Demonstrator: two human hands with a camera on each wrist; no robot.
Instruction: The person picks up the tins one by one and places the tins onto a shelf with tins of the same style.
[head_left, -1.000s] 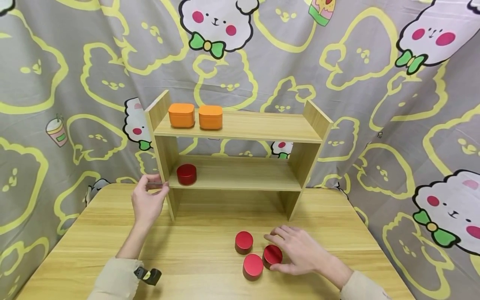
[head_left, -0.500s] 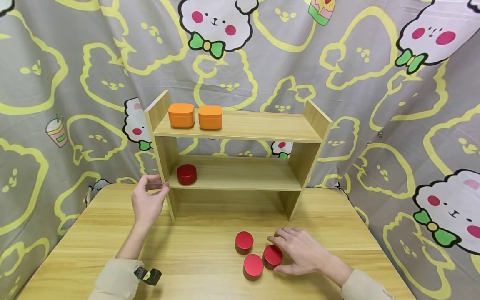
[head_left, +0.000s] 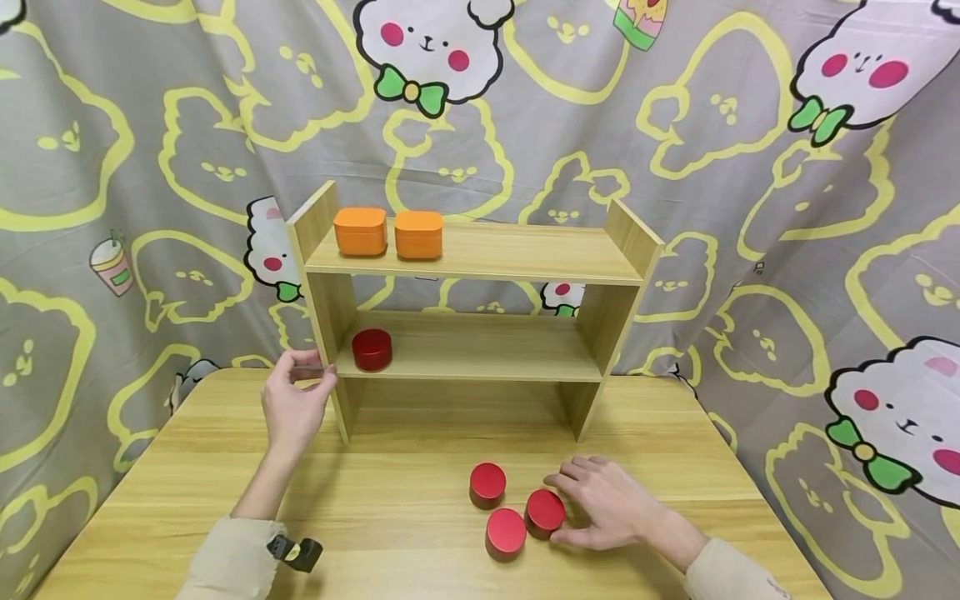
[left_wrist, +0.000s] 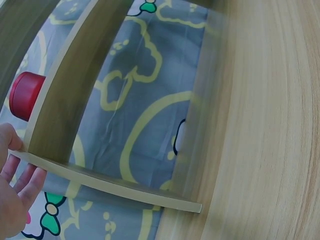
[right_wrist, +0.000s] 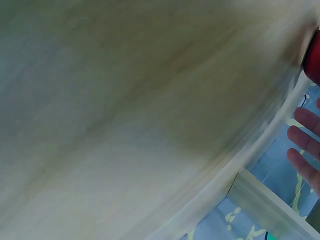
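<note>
Left hand [head_left: 296, 408] pinching the shelf [head_left: 525, 250] by its left edge, some fingertips hidden, right hand [head_left: 611, 504], fingers apart, beside the rightmost red tin [head_left: 544, 512], table [head_left: 405, 517] cut off at its front edge

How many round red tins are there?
4. One red tin sits at the left end of the middle shelf. Three are grouped on the table: the back tin, the front tin and the rightmost tin.

On my head feed: two orange boxes [head_left: 361, 232] [head_left: 418, 235] at ten o'clock, cartoon-print curtain [head_left: 570, 108] at twelve, wooden table [head_left: 405, 517] at six.
</note>
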